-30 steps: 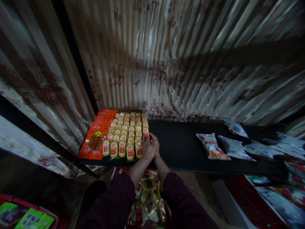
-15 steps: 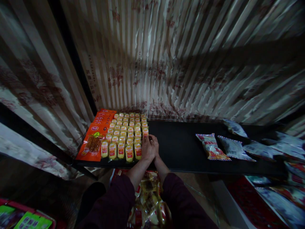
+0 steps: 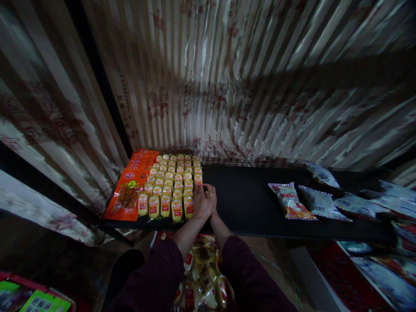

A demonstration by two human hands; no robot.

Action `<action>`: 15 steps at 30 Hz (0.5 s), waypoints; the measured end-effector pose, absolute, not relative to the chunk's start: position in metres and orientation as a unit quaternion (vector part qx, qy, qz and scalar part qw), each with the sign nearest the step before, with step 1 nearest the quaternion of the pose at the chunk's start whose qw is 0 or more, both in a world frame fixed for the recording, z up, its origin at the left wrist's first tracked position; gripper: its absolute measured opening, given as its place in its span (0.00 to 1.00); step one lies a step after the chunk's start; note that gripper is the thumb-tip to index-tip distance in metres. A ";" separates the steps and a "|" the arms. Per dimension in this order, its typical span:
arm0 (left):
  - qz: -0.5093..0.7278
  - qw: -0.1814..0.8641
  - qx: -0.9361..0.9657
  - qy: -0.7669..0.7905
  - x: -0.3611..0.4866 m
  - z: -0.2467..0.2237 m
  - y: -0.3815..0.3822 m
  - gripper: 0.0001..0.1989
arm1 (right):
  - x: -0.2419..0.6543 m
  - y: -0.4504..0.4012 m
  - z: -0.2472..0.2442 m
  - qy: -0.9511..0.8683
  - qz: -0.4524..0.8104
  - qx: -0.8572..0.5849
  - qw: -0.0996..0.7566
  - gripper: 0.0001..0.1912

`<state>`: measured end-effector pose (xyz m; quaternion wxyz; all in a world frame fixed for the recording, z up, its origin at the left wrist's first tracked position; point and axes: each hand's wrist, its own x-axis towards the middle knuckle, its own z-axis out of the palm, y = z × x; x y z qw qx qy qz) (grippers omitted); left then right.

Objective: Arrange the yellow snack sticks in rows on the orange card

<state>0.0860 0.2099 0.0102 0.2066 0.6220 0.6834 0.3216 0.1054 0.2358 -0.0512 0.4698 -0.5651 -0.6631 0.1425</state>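
Nearest, two dark purple sleeves (image 3: 156, 273) are stretched forward, and between them wrapped buns (image 3: 204, 277) are seen heaped below the shelf (image 3: 240, 199). At lower left, green packs (image 3: 45, 302) are held in a red crate (image 3: 42, 285), cut off by the edge of the view. At lower right, a box (image 3: 307, 275) with a pale outer side is partly lost in shadow.

Over the front part of the black shelf, the left hand (image 3: 201, 204) and the right hand (image 3: 212, 197) are brought together, touching, just right of the cakes (image 3: 168, 182). The left hand is seen from its back, with its fingers pointed forward; the right hand is curled in beside it. The palms are hidden, so how far either hand is opened, and whether anything is gripped, cannot be told. By the left fingertips, a red-labelled cake in the rightmost column is reached; whether it is touched is unclear.

The cakes, in yellow wrappers, are set in close rows running back, five being seen along the front edge. Beside them, at the shelf's left end, orange packs (image 3: 130, 184) are overlapped in a line. Well to the right, snack bags (image 3: 290, 200) are laid loosely. Behind, a striped sheet (image 3: 208, 86) is hung, and a black post (image 3: 97, 69) is seen at left.
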 end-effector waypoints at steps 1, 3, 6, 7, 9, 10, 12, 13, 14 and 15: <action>0.316 0.206 0.630 0.678 0.087 0.010 0.210 0.31 | 0.107 0.236 -0.049 -0.660 0.147 -0.566 0.473 0.14; 0.315 0.212 0.636 0.671 0.088 0.009 0.212 0.34 | 0.109 0.236 -0.046 -0.652 0.163 -0.567 0.476 0.14; 0.342 0.243 0.604 0.677 0.084 0.003 0.215 0.31 | 0.112 0.236 -0.044 -0.653 0.203 -0.557 0.472 0.16; 0.353 0.254 0.590 0.680 0.081 0.001 0.215 0.29 | 0.113 0.236 -0.044 -0.653 0.218 -0.554 0.468 0.17; 0.365 0.267 0.578 0.679 0.077 -0.003 0.216 0.27 | 0.114 0.238 -0.044 -0.646 0.239 -0.556 0.465 0.20; 0.371 0.275 0.576 0.675 0.076 -0.004 0.216 0.27 | 0.114 0.239 -0.045 -0.639 0.244 -0.561 0.466 0.22; 0.376 0.288 0.573 0.669 0.076 -0.005 0.217 0.27 | 0.113 0.240 -0.045 -0.627 0.246 -0.571 0.469 0.26; 0.377 0.293 0.573 0.666 0.076 -0.004 0.217 0.27 | 0.113 0.241 -0.045 -0.623 0.246 -0.574 0.470 0.27; 0.377 0.295 0.575 0.664 0.077 -0.003 0.217 0.27 | 0.113 0.241 -0.044 -0.622 0.246 -0.575 0.471 0.27; 0.376 0.295 0.576 0.663 0.076 -0.002 0.216 0.27 | 0.113 0.241 -0.042 -0.624 0.246 -0.574 0.470 0.27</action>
